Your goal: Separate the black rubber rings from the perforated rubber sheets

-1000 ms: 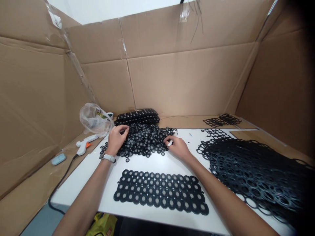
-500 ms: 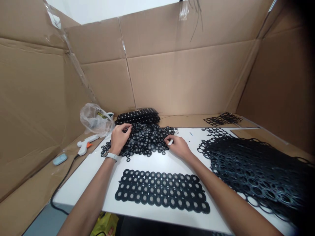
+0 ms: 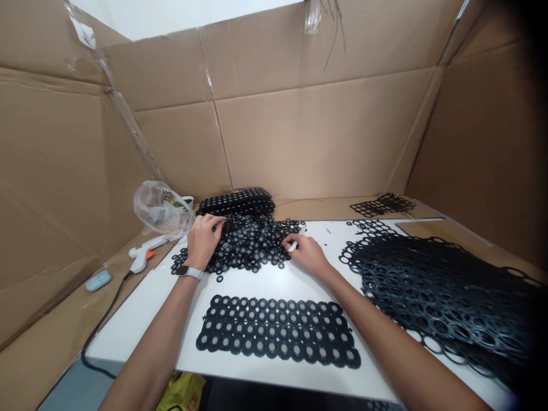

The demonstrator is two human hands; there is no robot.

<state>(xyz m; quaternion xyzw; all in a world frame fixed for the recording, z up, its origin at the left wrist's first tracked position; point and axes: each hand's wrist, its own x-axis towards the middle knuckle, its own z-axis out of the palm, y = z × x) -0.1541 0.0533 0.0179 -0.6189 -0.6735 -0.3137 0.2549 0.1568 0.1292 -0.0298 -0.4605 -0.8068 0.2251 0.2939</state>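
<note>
A heap of small black rings (image 3: 248, 242) lies at the far middle of the white table. At its left side is my left hand (image 3: 205, 237), thumb and fingers pinched together; whatever is between the fingertips is too small to make out. My right hand (image 3: 303, 251) is at the heap's right edge, its fingers curled round a slim white pen-like stick (image 3: 293, 246). Nearer to me, between my forearms, a flat black panel of joined discs with pale grey centres (image 3: 278, 331) lies in several rows.
Black sheets with round holes (image 3: 428, 291) are piled on the right. Behind the heap stand stacked dotted black panels (image 3: 235, 201). On the left are a clear plastic bag (image 3: 158, 211), a white glue gun (image 3: 141, 257) with a black cord and a light blue case (image 3: 98, 281). Cardboard walls (image 3: 299, 137) enclose the table.
The whole view has shifted slightly, so things appear a little further left. Both hands keep nearly the same places at the heap, and the right still holds the white stick.
</note>
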